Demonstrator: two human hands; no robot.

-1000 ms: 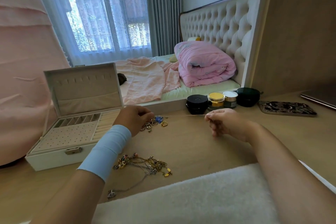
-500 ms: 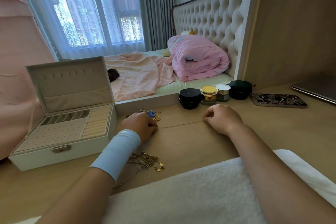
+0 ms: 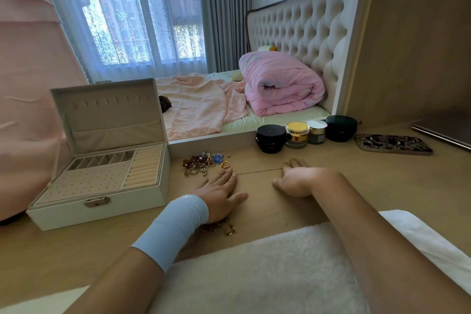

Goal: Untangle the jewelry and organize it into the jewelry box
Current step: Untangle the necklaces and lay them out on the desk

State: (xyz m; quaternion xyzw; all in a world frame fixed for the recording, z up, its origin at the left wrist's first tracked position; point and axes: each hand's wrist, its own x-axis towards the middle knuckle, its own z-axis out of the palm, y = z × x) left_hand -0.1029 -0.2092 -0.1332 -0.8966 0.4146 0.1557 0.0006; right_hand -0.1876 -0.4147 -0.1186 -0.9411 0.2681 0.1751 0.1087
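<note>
- While both my hands lie flat on the desk (image 3: 356, 186), palms down and fingers straight, neither one grips anything. My left hand (image 3: 219, 194) and right hand (image 3: 302, 181) only press on the wood.
- Between them the chain (image 3: 258, 171) lies stretched out on the desk as one thin line. Its left end meets my left fingertips (image 3: 228, 173) and its right end meets my right hand.
- Its long axis runs left to right across the desk, tilting slightly away from me toward the right.
- The box (image 3: 102, 208) stands open to the left of that line, beyond my left hand, with its lid upright. My left hand is clearly the nearer one, so I judge the chain has to travel leftward along its own length to reach it.
- A pile (image 3: 204, 162) of loose pieces sits just past my left fingertips, between the chain's left end and the box. I would have to lift over it or skirt it.
- Another tangle (image 3: 224, 228) peeks out from under my left wrist, mostly hidden.
- A second ago I am holding the chain taut in the air, pinched at each end.
- Half a second ago both hands are down on the desk, curled into loose fists.
- Now the fingers have opened and the chain is laid out straight, no longer held.
- The tangle near me showed fully then; now my wrist covers most of it.
</note>
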